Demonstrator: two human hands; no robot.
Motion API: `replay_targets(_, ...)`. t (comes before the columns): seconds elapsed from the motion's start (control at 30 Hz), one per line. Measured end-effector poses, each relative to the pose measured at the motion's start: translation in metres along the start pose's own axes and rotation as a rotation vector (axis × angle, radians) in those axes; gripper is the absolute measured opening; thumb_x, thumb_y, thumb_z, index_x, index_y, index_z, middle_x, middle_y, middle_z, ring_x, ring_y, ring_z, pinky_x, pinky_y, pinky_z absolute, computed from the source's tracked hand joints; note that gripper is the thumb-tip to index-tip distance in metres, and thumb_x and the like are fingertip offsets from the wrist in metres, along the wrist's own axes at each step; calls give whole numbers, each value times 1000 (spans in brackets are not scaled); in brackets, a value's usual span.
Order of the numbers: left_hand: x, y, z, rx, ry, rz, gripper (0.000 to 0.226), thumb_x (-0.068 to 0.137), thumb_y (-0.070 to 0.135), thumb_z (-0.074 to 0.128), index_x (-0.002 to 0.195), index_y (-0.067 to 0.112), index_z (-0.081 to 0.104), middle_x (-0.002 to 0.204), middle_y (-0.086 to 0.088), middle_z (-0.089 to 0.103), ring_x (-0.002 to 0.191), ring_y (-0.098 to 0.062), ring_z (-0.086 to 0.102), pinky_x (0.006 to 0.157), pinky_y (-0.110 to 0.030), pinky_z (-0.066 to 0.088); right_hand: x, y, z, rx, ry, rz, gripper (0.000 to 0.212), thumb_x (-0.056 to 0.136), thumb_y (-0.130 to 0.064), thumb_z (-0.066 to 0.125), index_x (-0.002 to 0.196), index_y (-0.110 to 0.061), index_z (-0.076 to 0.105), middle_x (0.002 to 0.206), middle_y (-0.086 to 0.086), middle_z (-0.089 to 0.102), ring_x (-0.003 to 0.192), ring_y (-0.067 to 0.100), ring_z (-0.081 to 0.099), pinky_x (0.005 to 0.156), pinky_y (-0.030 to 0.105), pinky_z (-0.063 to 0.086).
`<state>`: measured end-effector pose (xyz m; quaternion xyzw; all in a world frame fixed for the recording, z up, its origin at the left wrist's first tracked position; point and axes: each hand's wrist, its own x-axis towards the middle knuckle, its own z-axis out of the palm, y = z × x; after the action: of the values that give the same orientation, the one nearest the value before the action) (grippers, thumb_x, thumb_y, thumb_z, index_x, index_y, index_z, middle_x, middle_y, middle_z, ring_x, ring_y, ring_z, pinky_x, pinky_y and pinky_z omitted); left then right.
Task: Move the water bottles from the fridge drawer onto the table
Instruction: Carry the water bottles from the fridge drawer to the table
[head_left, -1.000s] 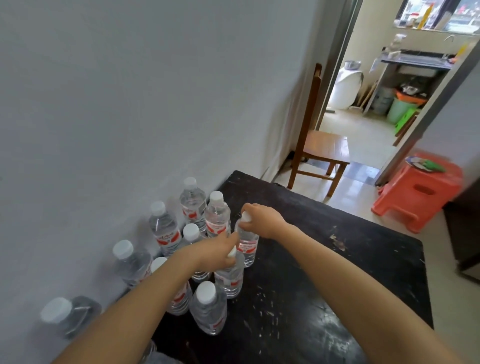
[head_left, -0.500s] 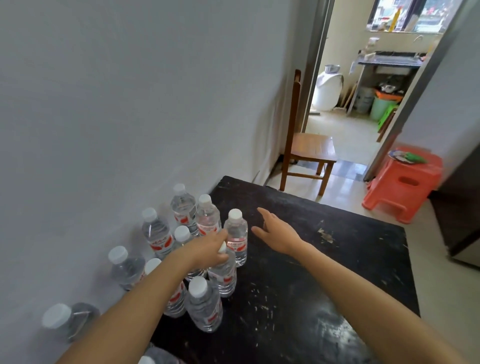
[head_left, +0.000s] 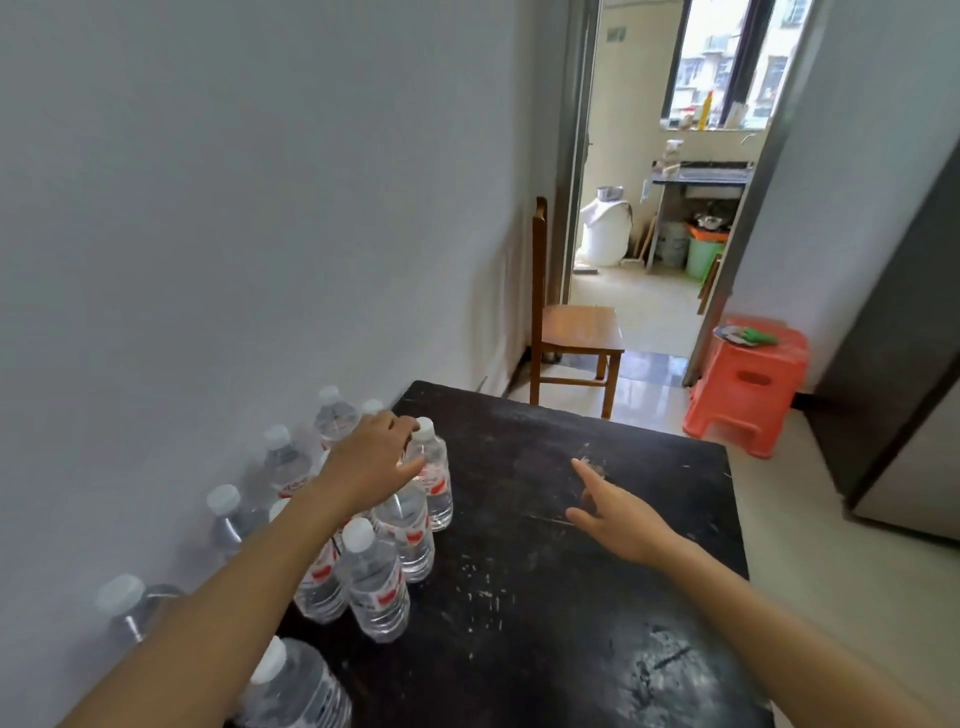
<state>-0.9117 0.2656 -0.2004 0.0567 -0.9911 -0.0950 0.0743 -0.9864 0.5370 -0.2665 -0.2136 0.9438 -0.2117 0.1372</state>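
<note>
My left hand (head_left: 371, 465) is hovering over the water bottles (head_left: 375, 587), which are standing packed together on the left side of the surface (head_left: 571, 613) by the wall (head_left: 234, 208), and I cannot tell if it is holding one. My right hand (head_left: 621, 519) is hanging open nearby, holding nothing. My left arm (head_left: 234, 597) could be bumping one bottle, tipping its neighbours over.

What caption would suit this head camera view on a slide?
Left hand over clustered water bottles on a dark table by the wall; right hand open above it.
</note>
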Motion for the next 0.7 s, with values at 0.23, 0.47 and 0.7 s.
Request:
replay_targets(0.23, -55, 40, 15, -218, 36, 92, 43, 92, 30, 51, 132, 19, 42, 139, -1, 43, 128, -17, 38, 103, -28, 31, -30, 2, 12, -173, -35, -63, 59, 96, -38, 41, 147, -27, 15, 146, 2, 36, 131, 22, 38, 105, 35, 39)
replay_targets(0.47, -96, 33, 30, -216, -61, 141, 46, 91, 33, 51, 133, 19, 43, 138, -2, 45, 128, -18, 39, 108, -33, 33, -92, -1, 16, -342, 60, 0, 52, 96, -41, 41, 144, -28, 28, 151, -1, 28, 139, 24, 25, 112, 44, 25)
replay_targets(0.7, -147, 44, 29, -204, -117, 337, 48, 93, 34, 46, 138, 21, 36, 147, 2, 33, 136, -16, 29, 111, -30, 26, -173, -33, 18, -369, 270, 152, 51, 94, -45, 43, 141, -27, 34, 152, 0, 27, 141, 23, 21, 113, 43, 22)
